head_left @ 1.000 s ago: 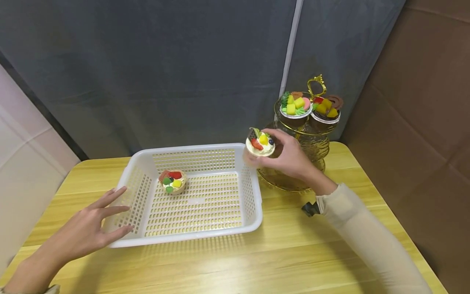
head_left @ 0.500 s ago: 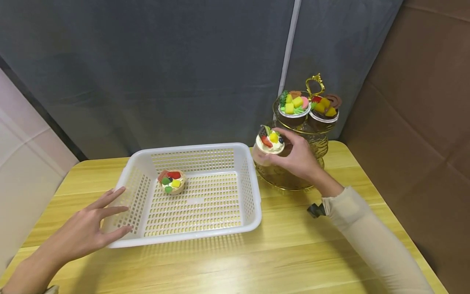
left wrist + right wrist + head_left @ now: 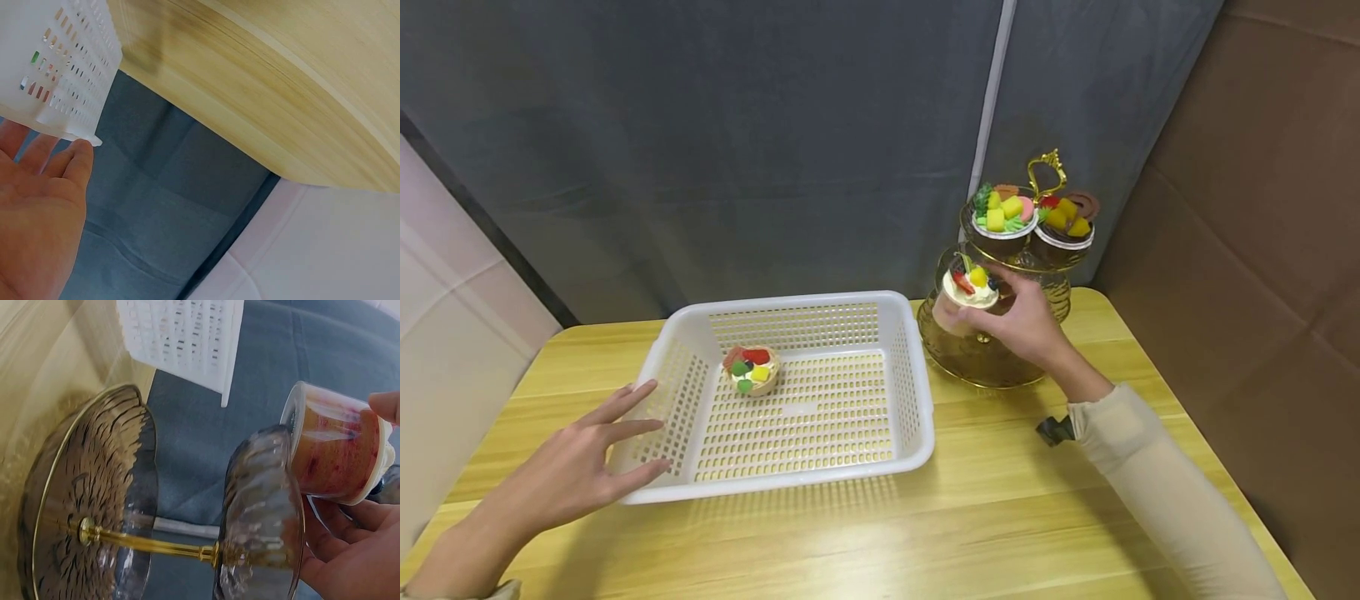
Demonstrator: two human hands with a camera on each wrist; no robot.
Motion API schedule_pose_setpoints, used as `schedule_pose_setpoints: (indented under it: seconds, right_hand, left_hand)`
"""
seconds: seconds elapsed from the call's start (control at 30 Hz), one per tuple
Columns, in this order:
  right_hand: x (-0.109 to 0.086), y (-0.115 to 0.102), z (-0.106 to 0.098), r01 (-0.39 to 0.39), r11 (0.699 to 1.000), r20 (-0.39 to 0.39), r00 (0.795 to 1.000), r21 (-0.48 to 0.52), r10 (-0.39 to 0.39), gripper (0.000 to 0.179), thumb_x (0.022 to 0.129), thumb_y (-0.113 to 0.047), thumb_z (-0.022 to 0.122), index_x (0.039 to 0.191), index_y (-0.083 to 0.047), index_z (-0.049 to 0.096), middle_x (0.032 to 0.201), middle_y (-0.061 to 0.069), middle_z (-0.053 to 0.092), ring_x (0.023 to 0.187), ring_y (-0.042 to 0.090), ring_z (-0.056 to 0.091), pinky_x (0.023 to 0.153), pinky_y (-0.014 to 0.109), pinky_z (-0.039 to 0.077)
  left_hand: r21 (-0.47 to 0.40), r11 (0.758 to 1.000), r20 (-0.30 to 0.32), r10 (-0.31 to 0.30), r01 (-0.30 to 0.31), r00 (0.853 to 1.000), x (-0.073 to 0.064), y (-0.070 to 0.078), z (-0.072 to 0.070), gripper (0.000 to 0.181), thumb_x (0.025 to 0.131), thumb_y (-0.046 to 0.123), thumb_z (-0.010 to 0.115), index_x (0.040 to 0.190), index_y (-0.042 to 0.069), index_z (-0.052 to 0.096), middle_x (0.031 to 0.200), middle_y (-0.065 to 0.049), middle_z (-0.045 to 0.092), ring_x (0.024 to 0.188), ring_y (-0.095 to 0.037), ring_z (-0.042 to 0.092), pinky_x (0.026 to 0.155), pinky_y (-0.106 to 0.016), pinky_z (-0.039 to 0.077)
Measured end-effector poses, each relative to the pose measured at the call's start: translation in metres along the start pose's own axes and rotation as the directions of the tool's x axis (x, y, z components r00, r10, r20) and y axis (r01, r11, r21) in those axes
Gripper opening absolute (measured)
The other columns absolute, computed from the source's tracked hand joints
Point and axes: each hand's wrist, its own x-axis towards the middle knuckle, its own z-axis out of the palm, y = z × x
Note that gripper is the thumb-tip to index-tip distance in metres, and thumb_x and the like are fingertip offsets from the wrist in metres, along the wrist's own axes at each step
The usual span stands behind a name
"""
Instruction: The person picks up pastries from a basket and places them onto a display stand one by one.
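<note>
My right hand (image 3: 1028,323) grips a dessert cup (image 3: 964,296) topped with cream, strawberry and yellow fruit, fingers and thumb on either side near its top. In the right wrist view the clear cup (image 3: 334,447) shows reddish-orange layers, and its base is right by the rim of the middle plate of a tiered stand (image 3: 992,373). Fingers spread, my left hand (image 3: 576,467) lies at the left rim of a white plastic basket (image 3: 790,486). The left wrist view has its fingertips (image 3: 80,150) right at that rim. A fruit tart (image 3: 754,372) sits inside the basket, towards its left.
On the stand's top plate are a dark cup with yellow cubes and green topping (image 3: 1002,221) and another with chocolate topping (image 3: 1066,223). A gold handle (image 3: 1048,173) rises behind them. The wooden table (image 3: 865,542) reaches a grey curtain (image 3: 737,167) at the back.
My right hand has carried the dessert cup rightwards, from over the basket's right rim to the stand's middle plate. The left hand and the basket have stayed in place.
</note>
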Motion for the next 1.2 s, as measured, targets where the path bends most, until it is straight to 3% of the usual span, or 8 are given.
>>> schedule_pose_setpoints:
  seconds: [0.27, 0.53, 1.0, 1.1, 1.2]
  right_hand:
    - [0.001, 0.009, -0.011, -0.006, 0.999, -0.013, 1.000, 0.046, 0.007, 0.057, 0.081, -0.012, 0.081, 0.130, 0.003, 0.058, 0.117, 0.019, 0.063, 0.095, 0.021, 0.062, 0.072, 0.019, 0.051]
    - [-0.002, 0.015, -0.026, -0.032, 0.999, -0.046, 0.998, -0.027, 0.031, 0.056, 0.082, -0.015, 0.081, 0.129, 0.004, 0.058, 0.114, 0.020, 0.062, 0.093, 0.019, 0.060, 0.070, 0.016, 0.049]
    - [-0.004, 0.025, -0.048, -0.068, 0.989, -0.063, 0.996, -0.129, 0.060, 0.053, 0.082, -0.022, 0.081, 0.123, 0.004, 0.060, 0.111, 0.020, 0.065, 0.092, 0.027, 0.063, 0.067, 0.016, 0.049]
    - [-0.005, 0.028, -0.052, -0.083, 0.981, -0.068, 0.995, -0.174, 0.072, 0.054, 0.082, -0.025, 0.081, 0.123, 0.004, 0.060, 0.112, 0.021, 0.065, 0.094, 0.030, 0.063, 0.070, 0.021, 0.049]
    - [-0.006, 0.031, -0.055, -0.078, 0.974, -0.070, 0.995, -0.214, 0.064, 0.055, 0.081, -0.026, 0.081, 0.123, 0.003, 0.060, 0.113, 0.022, 0.066, 0.098, 0.032, 0.063, 0.077, 0.033, 0.049]
  left_hand:
    - [0.005, 1.000, 0.002, -0.002, 0.002, 1.000, -0.001, 0.001, -0.001, 0.049, 0.071, 0.034, 0.088, 0.107, 0.003, 0.075, 0.149, -0.017, 0.047, 0.131, -0.049, 0.046, 0.065, -0.056, 0.050]
    - [0.007, 1.000, 0.008, -0.006, 0.006, 1.000, -0.001, 0.002, -0.002, 0.049, 0.071, 0.034, 0.088, 0.107, 0.003, 0.076, 0.148, -0.017, 0.048, 0.131, -0.049, 0.045, 0.067, -0.058, 0.050]
    - [0.006, 1.000, 0.015, -0.024, 0.024, 1.000, -0.001, 0.006, -0.005, 0.048, 0.072, 0.034, 0.088, 0.107, 0.003, 0.076, 0.149, -0.016, 0.047, 0.131, -0.049, 0.045, 0.067, -0.058, 0.050]
    - [0.008, 1.000, 0.014, -0.022, 0.022, 1.000, -0.001, 0.006, -0.005, 0.048, 0.072, 0.034, 0.088, 0.107, 0.003, 0.075, 0.149, -0.016, 0.047, 0.131, -0.049, 0.045, 0.067, -0.057, 0.050]
    - [0.011, 1.000, 0.009, -0.015, 0.015, 1.000, 0.000, 0.007, -0.005, 0.048, 0.071, 0.033, 0.088, 0.106, 0.003, 0.076, 0.149, -0.016, 0.047, 0.131, -0.049, 0.046, 0.066, -0.057, 0.050]
